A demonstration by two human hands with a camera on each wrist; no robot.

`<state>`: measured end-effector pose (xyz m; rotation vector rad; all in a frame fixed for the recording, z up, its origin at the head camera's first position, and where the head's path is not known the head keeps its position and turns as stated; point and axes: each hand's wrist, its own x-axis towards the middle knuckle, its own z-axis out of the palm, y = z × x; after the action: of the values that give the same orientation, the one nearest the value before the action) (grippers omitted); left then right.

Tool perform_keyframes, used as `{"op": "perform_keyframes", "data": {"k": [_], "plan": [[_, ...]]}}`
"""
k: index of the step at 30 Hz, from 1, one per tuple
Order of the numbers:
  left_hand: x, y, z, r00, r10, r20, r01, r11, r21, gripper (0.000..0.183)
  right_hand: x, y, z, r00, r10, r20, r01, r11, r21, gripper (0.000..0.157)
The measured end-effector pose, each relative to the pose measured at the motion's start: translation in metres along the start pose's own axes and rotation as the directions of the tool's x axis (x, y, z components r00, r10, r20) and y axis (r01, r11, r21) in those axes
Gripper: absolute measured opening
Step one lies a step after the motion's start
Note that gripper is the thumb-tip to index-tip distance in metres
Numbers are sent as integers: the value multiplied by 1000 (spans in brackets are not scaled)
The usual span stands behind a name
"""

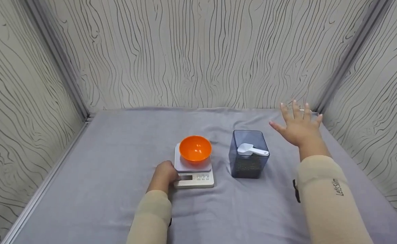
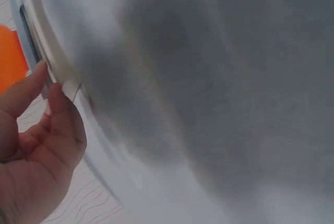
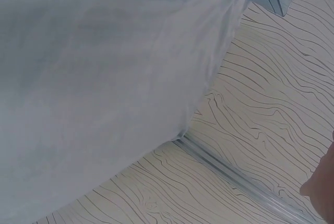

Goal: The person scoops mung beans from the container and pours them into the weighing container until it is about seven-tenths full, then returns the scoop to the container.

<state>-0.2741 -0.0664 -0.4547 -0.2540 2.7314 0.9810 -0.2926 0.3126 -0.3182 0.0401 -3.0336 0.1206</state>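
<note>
A white kitchen scale lies on the cloth, bearing an orange bowl. At the scale's lower left edge my left hand pinches its side, the thumb by the dark display. The left wrist view shows the thumb and fingers of that hand at the scale's rim. To the right stands a bluish clear container, partly filled with dark grains, with a white scoop across its top. Beyond the container, my right hand is raised with fingers spread, touching nothing.
A grey cloth with wrinkles covers the table. Wood-patterned panels rise at the back and both sides, with metal posts at the corners.
</note>
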Motion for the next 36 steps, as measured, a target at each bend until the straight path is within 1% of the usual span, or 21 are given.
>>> {"op": "perform_keyframes", "data": {"k": [2, 4, 7, 11, 13, 16, 19, 21, 25, 27, 29, 32, 33, 36], "plan": [[1, -2, 1, 1000, -9, 2, 9, 1000, 14, 24, 1, 0, 1, 1000, -4, 1, 4, 1000, 2, 86], [2, -4, 2, 1000, -23, 6, 23, 1000, 6, 27, 2, 1, 2, 1000, -10, 6, 10, 1000, 8, 86], [3, -7, 2, 998, -58, 19, 59, 997, -39, 38, 4, 1, 5, 999, -32, 14, 31, 999, 30, 87], [5, -10, 2, 994, -98, 44, 101, 990, -94, 51, 8, -2, 8, 995, -97, 1, 97, 992, 79, 87], [5, -12, 2, 993, -104, 49, 109, 989, -100, 53, 10, -6, 9, 991, -133, -9, 133, 986, 100, 86], [6, -12, 3, 993, -107, 55, 112, 989, -101, 47, 12, -12, 12, 985, -171, -10, 171, 979, 111, 82], [6, -12, 4, 991, -118, 63, 124, 986, -108, 45, 15, -20, 17, 979, -206, 13, 203, 974, 103, 71], [6, -12, 4, 989, -128, 72, 136, 983, -121, 45, 15, -26, 21, 968, -250, 28, 247, 965, 90, 58], [7, -11, 4, 985, -150, 80, 160, 978, -134, 47, 17, -38, 29, 929, -362, 81, 360, 932, 41, 24], [7, -10, 4, 985, -154, 83, 164, 976, -143, 46, 18, -46, 31, 910, -393, 131, 393, 919, 30, 16], [6, -10, 4, 985, -153, 81, 164, 976, -143, 43, 19, -53, 34, 902, -385, 195, 386, 922, 33, 14], [5, -10, 3, 985, -150, 86, 161, 977, -139, 37, 18, -61, 37, 898, -361, 253, 366, 930, 27, 14], [5, -10, 3, 985, -151, 88, 162, 978, -134, 35, 18, -64, 38, 899, -347, 267, 355, 935, 19, 14], [5, -10, 3, 981, -168, 98, 180, 975, -133, 31, 17, -68, 42, 903, -333, 270, 353, 935, -26, 16]]}}
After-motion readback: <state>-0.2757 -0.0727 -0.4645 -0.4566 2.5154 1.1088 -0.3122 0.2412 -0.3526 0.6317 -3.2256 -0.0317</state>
